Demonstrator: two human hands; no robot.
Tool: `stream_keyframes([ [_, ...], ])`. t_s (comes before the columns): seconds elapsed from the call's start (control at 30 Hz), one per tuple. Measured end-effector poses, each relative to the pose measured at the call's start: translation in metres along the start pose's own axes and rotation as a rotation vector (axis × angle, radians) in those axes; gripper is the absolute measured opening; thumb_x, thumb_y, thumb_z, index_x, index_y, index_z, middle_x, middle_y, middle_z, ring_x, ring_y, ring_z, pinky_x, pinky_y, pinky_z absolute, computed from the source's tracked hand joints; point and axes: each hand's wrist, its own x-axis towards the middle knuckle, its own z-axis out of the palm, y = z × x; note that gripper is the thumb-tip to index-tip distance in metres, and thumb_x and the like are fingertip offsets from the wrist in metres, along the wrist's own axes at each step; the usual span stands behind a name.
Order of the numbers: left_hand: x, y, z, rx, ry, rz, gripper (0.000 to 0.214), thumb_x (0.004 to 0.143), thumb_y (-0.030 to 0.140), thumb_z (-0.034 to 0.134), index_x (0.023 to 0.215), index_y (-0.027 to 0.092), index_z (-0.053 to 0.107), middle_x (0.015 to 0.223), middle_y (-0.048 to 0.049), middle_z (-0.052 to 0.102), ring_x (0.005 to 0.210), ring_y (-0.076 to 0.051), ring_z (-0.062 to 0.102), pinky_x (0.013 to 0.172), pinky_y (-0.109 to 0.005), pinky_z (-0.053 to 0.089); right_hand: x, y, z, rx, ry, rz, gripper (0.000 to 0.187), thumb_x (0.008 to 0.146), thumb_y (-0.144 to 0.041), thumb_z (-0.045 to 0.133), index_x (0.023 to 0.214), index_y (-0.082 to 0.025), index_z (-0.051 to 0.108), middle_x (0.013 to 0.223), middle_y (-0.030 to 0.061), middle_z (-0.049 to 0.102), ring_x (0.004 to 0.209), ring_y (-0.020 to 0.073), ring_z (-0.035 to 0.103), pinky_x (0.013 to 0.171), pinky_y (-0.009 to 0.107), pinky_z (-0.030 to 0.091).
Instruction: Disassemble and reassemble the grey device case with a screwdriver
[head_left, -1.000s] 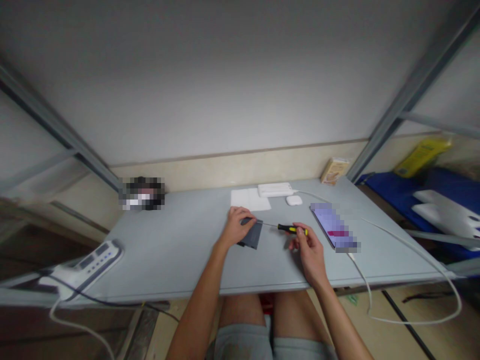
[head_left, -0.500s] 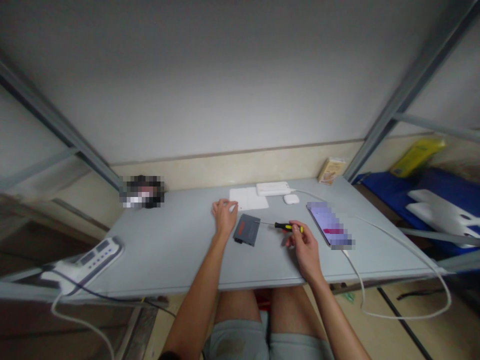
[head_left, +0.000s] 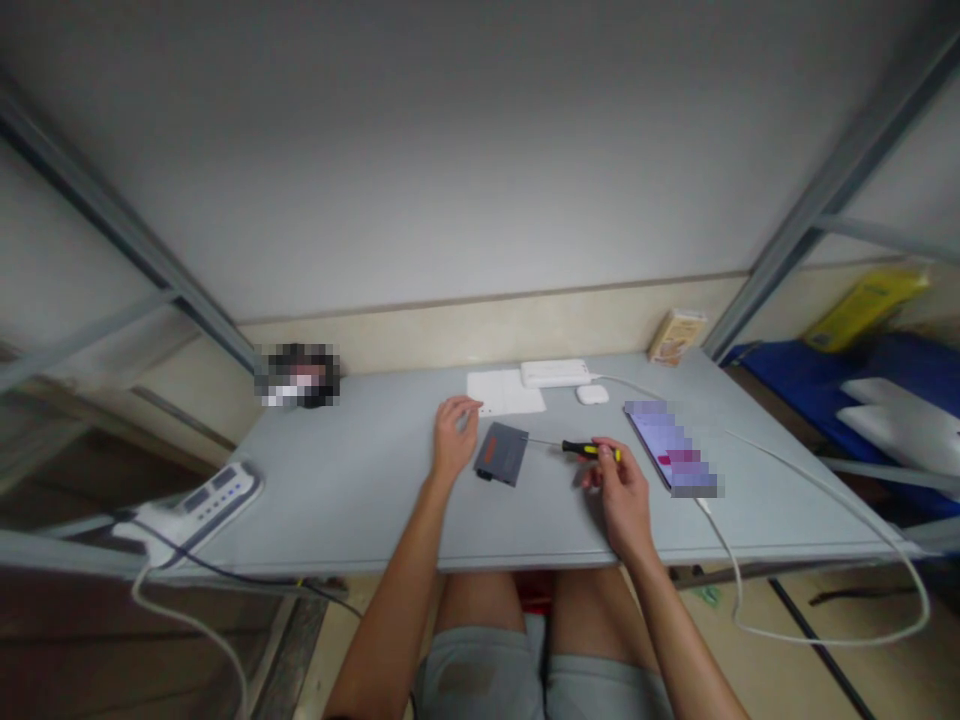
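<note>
A dark grey box-shaped device [head_left: 504, 455] with red lettering lies flat on the desk between my hands. My right hand [head_left: 624, 490] grips the black and yellow handle of a screwdriver [head_left: 581, 450]. The thin shaft points left, its tip at the device's upper right corner; whether it touches cannot be made out. At the near left edge of a white sheet of paper [head_left: 517, 398], my left hand [head_left: 455, 435] has thumb and fingertips drawn together. Tiny dark specks lie on the paper beside those fingertips. Anything pinched there is too small to see.
Behind the device are a white power bank-like block [head_left: 555, 374] with a cable and a small white case [head_left: 592, 395]. A phone [head_left: 667, 445] lies right of my right hand. A power strip [head_left: 199, 510] sits at the left edge, a small box [head_left: 677, 337] at the back right.
The view has shifted slightly, so everything appears a little further right. My left fingers have moved slightly by the paper's edge. My right hand keeps the screwdriver in nearly the same place.
</note>
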Motion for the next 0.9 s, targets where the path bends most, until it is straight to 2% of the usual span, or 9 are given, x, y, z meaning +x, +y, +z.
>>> stream_keyframes([
  [0.13,-0.016,0.01,-0.014,-0.04,-0.349,0.158,0.029,0.093,0.017,0.053,0.114,0.024,0.073,0.126,-0.0068,0.068,0.121,-0.023,0.057,0.111,-0.046,0.046,0.001,0.001,0.0,0.03,0.005,0.014,0.049,0.082,-0.065,0.065,0.102,-0.02,0.059,0.072,0.0008,0.067,0.05,0.0118,0.054,0.05,0.025,0.042],
  [0.27,-0.018,0.016,-0.024,0.023,-0.476,0.192,0.042,0.088,0.011,0.053,0.123,0.028,0.069,0.141,-0.0057,0.061,0.133,-0.024,0.053,0.117,-0.049,0.041,0.0,0.0,0.001,0.031,-0.034,0.056,0.05,0.075,-0.063,0.073,0.097,-0.024,0.05,0.076,-0.0002,0.069,0.049,0.011,0.054,0.048,0.024,0.04],
  [0.4,-0.016,0.017,-0.033,0.005,-0.562,0.198,0.048,0.085,0.01,0.054,0.129,0.027,0.065,0.14,-0.0077,0.06,0.129,-0.024,0.055,0.116,-0.045,0.041,0.002,0.002,0.0,0.079,-0.052,0.046,0.048,0.075,-0.056,0.074,0.089,-0.026,0.04,0.078,-0.0032,0.066,0.051,0.0102,0.055,0.052,0.024,0.042],
  [0.5,-0.02,0.019,-0.037,0.026,-0.564,0.182,0.051,0.082,0.013,0.06,0.131,0.026,0.063,0.131,-0.0088,0.059,0.125,-0.024,0.054,0.113,-0.043,0.042,0.004,0.006,-0.001,0.078,-0.037,0.029,0.041,0.078,-0.051,0.07,0.098,-0.027,0.043,0.068,-0.0078,0.057,0.052,0.0108,0.051,0.052,0.024,0.041],
  [0.6,-0.029,0.024,-0.035,0.103,-0.525,0.137,0.05,0.084,0.023,0.065,0.134,0.028,0.061,0.118,-0.0079,0.058,0.117,-0.025,0.053,0.108,-0.043,0.044,0.004,0.007,-0.002,0.005,-0.005,0.024,0.044,0.078,-0.05,0.069,0.11,-0.025,0.05,0.065,-0.0084,0.049,0.054,0.012,0.046,0.052,0.024,0.039],
  [0.67,-0.035,0.029,-0.029,0.177,-0.5,0.091,0.05,0.087,0.033,0.068,0.135,0.03,0.06,0.111,-0.0066,0.059,0.11,-0.025,0.055,0.102,-0.043,0.045,0.003,0.006,-0.001,-0.061,-0.01,-0.004,0.041,0.079,-0.052,0.069,0.105,-0.023,0.056,0.071,-0.0051,0.053,0.06,0.0131,0.049,0.055,0.025,0.042],
  [0.77,-0.044,0.037,-0.017,0.3,-0.402,0.046,0.049,0.09,0.045,0.065,0.136,0.03,0.058,0.107,-0.0065,0.064,0.107,-0.027,0.058,0.097,-0.042,0.044,0.001,0.003,0.002,-0.152,-0.098,-0.059,0.038,0.079,-0.057,0.068,0.089,-0.022,0.058,0.076,-0.0006,0.059,0.066,0.0153,0.054,0.061,0.028,0.046],
  [0.9,-0.054,0.044,-0.005,0.35,-0.27,-0.006,0.055,0.094,0.051,0.06,0.141,0.025,0.05,0.108,-0.0097,0.073,0.102,-0.03,0.066,0.091,-0.041,0.044,-0.001,0.005,0.007,-0.316,-0.243,-0.078,0.04,0.076,-0.06,0.071,0.086,-0.023,0.057,0.067,-0.0019,0.059,0.06,0.0169,0.055,0.059,0.029,0.046],
])
